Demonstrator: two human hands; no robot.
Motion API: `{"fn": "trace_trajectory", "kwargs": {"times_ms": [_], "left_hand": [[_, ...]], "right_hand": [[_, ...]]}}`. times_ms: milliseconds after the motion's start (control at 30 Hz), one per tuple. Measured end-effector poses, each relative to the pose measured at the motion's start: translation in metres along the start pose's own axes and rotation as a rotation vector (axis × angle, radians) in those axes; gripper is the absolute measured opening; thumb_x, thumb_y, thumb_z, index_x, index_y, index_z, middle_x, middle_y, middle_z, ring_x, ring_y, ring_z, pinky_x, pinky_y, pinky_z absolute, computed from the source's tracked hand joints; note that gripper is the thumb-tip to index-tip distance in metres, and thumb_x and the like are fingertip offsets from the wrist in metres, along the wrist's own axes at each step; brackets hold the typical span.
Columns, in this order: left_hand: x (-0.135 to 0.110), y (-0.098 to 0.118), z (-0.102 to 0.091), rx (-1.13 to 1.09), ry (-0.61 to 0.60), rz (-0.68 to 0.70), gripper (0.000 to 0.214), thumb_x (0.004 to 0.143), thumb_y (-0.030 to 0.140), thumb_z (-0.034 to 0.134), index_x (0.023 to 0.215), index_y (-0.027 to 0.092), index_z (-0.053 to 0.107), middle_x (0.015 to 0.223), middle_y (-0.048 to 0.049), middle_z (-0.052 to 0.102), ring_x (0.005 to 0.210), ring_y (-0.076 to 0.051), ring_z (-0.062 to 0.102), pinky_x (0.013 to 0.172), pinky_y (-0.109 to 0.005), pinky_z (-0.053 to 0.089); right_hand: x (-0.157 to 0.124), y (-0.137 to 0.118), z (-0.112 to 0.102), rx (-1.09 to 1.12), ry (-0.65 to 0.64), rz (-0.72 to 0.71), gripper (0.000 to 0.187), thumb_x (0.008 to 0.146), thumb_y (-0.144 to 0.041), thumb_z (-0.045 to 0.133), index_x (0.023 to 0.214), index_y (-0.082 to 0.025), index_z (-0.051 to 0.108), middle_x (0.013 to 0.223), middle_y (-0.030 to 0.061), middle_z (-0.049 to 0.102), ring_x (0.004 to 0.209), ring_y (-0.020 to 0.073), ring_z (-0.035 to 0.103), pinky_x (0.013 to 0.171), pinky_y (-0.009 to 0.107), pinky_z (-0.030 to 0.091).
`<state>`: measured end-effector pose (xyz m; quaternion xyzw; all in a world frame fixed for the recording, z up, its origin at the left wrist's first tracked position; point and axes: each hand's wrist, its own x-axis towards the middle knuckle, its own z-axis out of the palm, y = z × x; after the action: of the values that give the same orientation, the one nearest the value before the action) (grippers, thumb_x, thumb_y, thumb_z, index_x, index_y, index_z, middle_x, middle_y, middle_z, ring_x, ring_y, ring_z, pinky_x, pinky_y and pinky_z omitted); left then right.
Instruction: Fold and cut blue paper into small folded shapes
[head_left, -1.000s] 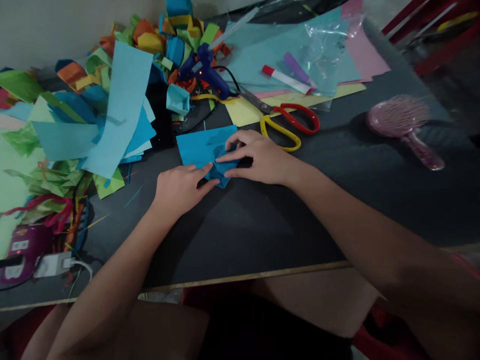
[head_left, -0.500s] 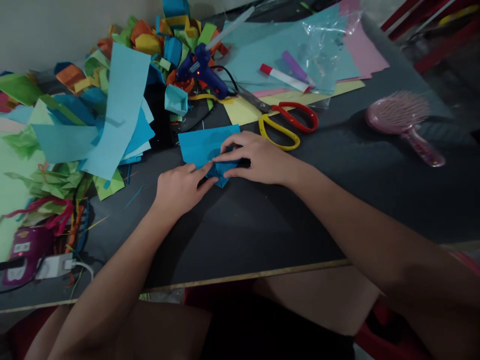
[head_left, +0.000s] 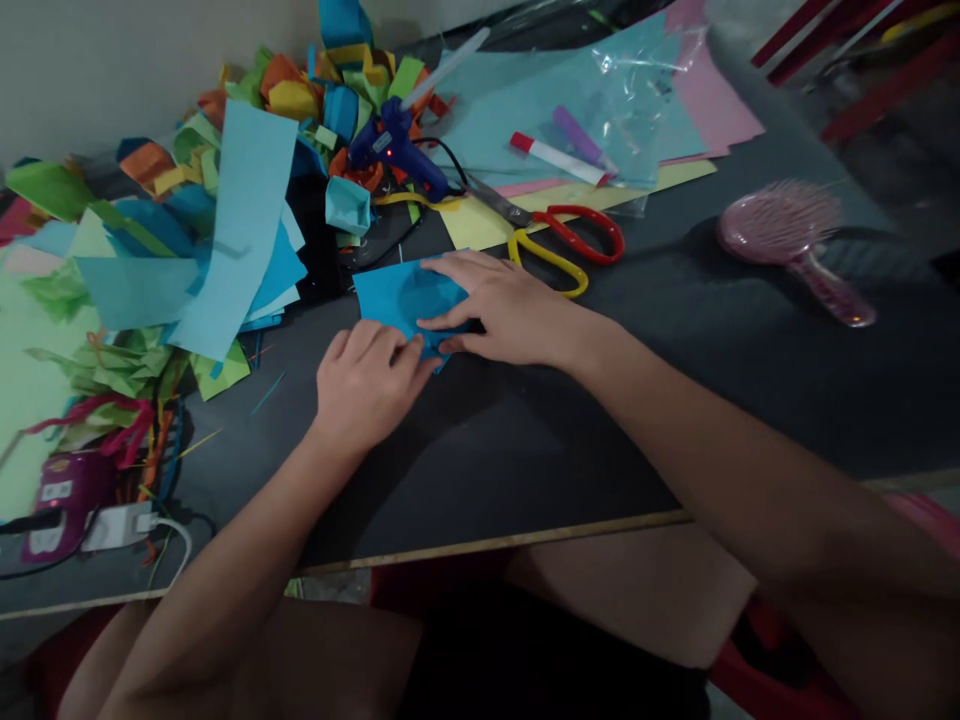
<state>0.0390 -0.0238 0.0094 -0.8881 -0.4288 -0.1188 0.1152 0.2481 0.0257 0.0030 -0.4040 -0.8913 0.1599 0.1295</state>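
Note:
A sheet of blue paper (head_left: 397,295) lies on the dark table, its near edge partly folded and mostly covered by fingers. My left hand (head_left: 369,385) pinches that near edge, fingers curled and thumb along the fold. Across the right part of the sheet rests my right hand (head_left: 506,308), fingers spread, pressing the paper down. Just beyond my right hand are scissors (head_left: 555,240) with one red and one yellow handle. A small light-blue folded paper box (head_left: 349,205) sits past the sheet's far edge.
A blue glue gun (head_left: 401,150) with a lit light stands behind the sheet. Folded paper pieces (head_left: 292,95) are heaped at the back. Paper strips (head_left: 240,220) and a purple power socket (head_left: 71,495) lie left. Rightward are a marker (head_left: 559,158) and a pink hairbrush (head_left: 787,235).
My right hand's fingers have spread and its index finger has reached toward the paper's far edge. The left fingers have curled more at the near edge. The view has shifted slightly.

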Motion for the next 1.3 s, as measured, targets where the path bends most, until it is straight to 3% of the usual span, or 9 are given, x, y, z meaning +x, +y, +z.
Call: {"fn": "trace_trajectory", "kwargs": {"times_ms": [67, 200, 300, 367, 500, 667, 1300], "left_hand": [[-0.002, 0.016, -0.006, 0.013, -0.050, 0.061, 0.037, 0.096, 0.037, 0.046, 0.086, 0.016, 0.075, 0.074, -0.0092, 0.067, 0.083, -0.023, 0.063, 0.064, -0.033, 0.043], [-0.005, 0.038, -0.014, 0.018, -0.262, -0.035, 0.038, 0.095, 0.028, 0.042, 0.110, 0.010, 0.072, 0.069, -0.0106, 0.068, 0.077, -0.023, 0.066, 0.053, -0.030, 0.040], [-0.004, 0.038, -0.018, -0.004, -0.410, -0.112, 0.043, 0.095, 0.031, 0.040, 0.125, 0.014, 0.066, 0.068, -0.0107, 0.069, 0.073, -0.025, 0.068, 0.052, -0.029, 0.039], [-0.002, 0.032, -0.020, -0.006, -0.457, -0.166, 0.046, 0.097, 0.037, 0.035, 0.122, 0.018, 0.069, 0.068, -0.0115, 0.070, 0.071, -0.026, 0.068, 0.053, -0.030, 0.040], [0.002, 0.022, -0.024, 0.024, -0.488, -0.257, 0.058, 0.099, 0.048, 0.028, 0.102, 0.019, 0.077, 0.068, -0.0140, 0.069, 0.071, -0.028, 0.070, 0.056, -0.032, 0.042], [0.003, 0.019, -0.027, 0.034, -0.526, -0.309, 0.060, 0.099, 0.050, 0.026, 0.095, 0.020, 0.078, 0.071, -0.0144, 0.071, 0.073, -0.030, 0.071, 0.058, -0.033, 0.043], [0.005, 0.008, -0.023, 0.125, -0.485, -0.502, 0.054, 0.099, 0.047, 0.028, 0.116, 0.022, 0.072, 0.080, -0.0179, 0.073, 0.081, -0.033, 0.071, 0.064, -0.035, 0.045]], "right_hand": [[0.001, 0.004, 0.001, 0.025, -0.011, 0.017, 0.031, 0.085, -0.038, 0.068, 0.116, -0.036, 0.071, 0.160, -0.0033, 0.029, 0.146, 0.0370, 0.024, 0.115, 0.061, 0.027], [0.003, 0.012, 0.005, 0.073, -0.023, 0.027, 0.034, 0.083, -0.040, 0.070, 0.117, -0.037, 0.070, 0.163, -0.0059, 0.021, 0.148, 0.0379, 0.018, 0.116, 0.062, 0.024], [0.003, 0.014, 0.007, 0.098, -0.025, 0.035, 0.034, 0.083, -0.042, 0.071, 0.117, -0.038, 0.070, 0.163, -0.0063, 0.020, 0.148, 0.0379, 0.018, 0.117, 0.062, 0.024], [0.002, 0.012, 0.008, 0.104, -0.028, 0.043, 0.034, 0.083, -0.041, 0.070, 0.118, -0.039, 0.070, 0.163, -0.0067, 0.020, 0.148, 0.0374, 0.018, 0.117, 0.062, 0.023], [0.001, 0.006, 0.005, 0.104, -0.044, 0.067, 0.033, 0.085, -0.039, 0.069, 0.118, -0.040, 0.069, 0.163, -0.0069, 0.022, 0.148, 0.0375, 0.020, 0.116, 0.063, 0.025], [0.001, 0.001, 0.001, 0.108, -0.079, 0.109, 0.034, 0.086, -0.036, 0.068, 0.120, -0.039, 0.068, 0.163, -0.0046, 0.019, 0.148, 0.0387, 0.020, 0.115, 0.064, 0.026], [0.002, 0.005, 0.005, 0.125, -0.079, 0.102, 0.035, 0.085, -0.038, 0.069, 0.120, -0.039, 0.068, 0.163, -0.0038, 0.022, 0.148, 0.0379, 0.020, 0.116, 0.063, 0.024]]}}
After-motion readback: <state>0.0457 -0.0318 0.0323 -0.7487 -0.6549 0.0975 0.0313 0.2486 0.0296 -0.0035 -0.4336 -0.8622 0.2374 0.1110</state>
